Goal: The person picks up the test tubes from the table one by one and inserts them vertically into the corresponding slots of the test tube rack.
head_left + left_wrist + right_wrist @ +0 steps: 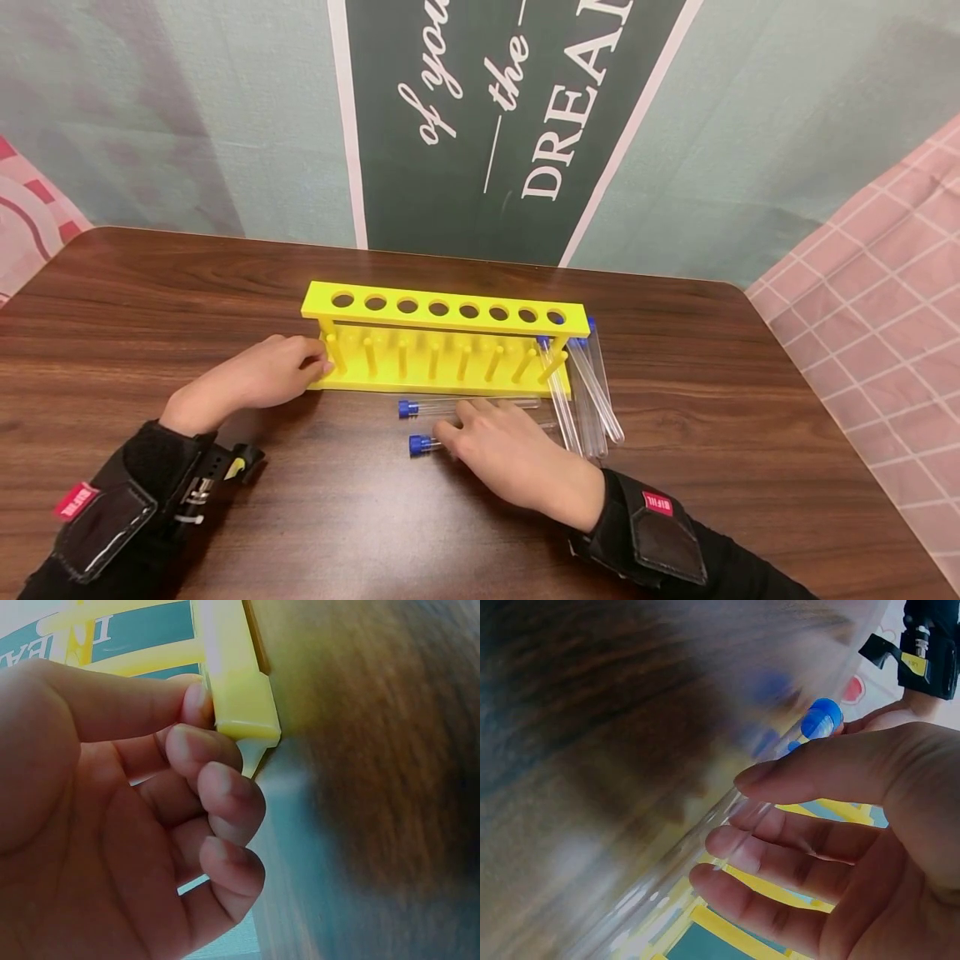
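A yellow test tube rack [390, 320] stands upright on the table, its top holes unfilled, with a row of pegs along its base. At its left end my left hand [273, 371] pinches the rack's base between thumb and index finger; the other fingers are loosely curled in the left wrist view. In front of the rack, my right hand [502, 450] reaches over two clear tubes lying sideways. Its thumb and fingers pinch the nearer blue-capped test tube [821, 718], part of which the hand hides. The other tube [408, 408] lies parallel, closer to the rack.
Several more blue-capped test tubes [600, 400] lie in a slanted bunch at the rack's right end, some overlapping its base. Behind the brown wooden table [337, 533] hangs a printed cloth [277, 125] with lettering. Pink tiled cloth [900, 333] borders the right side.
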`<state>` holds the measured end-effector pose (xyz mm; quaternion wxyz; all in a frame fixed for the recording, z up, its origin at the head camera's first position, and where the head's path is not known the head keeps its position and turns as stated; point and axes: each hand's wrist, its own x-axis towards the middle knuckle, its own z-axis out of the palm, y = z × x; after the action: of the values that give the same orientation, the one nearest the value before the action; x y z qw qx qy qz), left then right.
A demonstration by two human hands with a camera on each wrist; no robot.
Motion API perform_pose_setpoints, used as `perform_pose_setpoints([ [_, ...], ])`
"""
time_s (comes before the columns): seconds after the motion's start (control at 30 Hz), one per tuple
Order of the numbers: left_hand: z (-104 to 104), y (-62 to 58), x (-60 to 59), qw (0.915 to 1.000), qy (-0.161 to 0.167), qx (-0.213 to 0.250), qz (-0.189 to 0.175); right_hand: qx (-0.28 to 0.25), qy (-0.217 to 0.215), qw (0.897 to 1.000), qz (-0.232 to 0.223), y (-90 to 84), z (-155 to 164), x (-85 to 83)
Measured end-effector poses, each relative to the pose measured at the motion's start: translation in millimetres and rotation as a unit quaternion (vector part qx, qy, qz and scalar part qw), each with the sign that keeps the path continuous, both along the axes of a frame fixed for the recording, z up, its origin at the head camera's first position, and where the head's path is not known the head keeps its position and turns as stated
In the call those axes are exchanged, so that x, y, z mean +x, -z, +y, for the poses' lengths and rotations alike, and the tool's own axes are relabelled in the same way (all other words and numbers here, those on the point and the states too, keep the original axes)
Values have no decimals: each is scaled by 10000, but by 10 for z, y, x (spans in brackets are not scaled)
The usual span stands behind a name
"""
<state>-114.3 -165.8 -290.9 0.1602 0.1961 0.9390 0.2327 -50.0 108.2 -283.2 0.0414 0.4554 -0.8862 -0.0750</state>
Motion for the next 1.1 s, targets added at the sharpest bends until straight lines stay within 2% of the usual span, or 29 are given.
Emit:
perform_pose_setpoints([
  [0.27, -8, -20, 1, 10000, 14, 48, -22, -257, 30, 9991, -330, -55, -13, -19],
  [0.57, -10, -40, 12, 10000, 5, 55, -72, -612, 237, 9947, -788, -234, 12, -64],
  [0.87, -3, -25, 5, 10000, 50, 44, 19, -1464, 292, 9763, -1566, -402, 106, -163],
  [1.1, -12, -14, 11, 9999, 50, 35, 98, -1989, 254, 9623, -1836, -486, 136, -218],
])
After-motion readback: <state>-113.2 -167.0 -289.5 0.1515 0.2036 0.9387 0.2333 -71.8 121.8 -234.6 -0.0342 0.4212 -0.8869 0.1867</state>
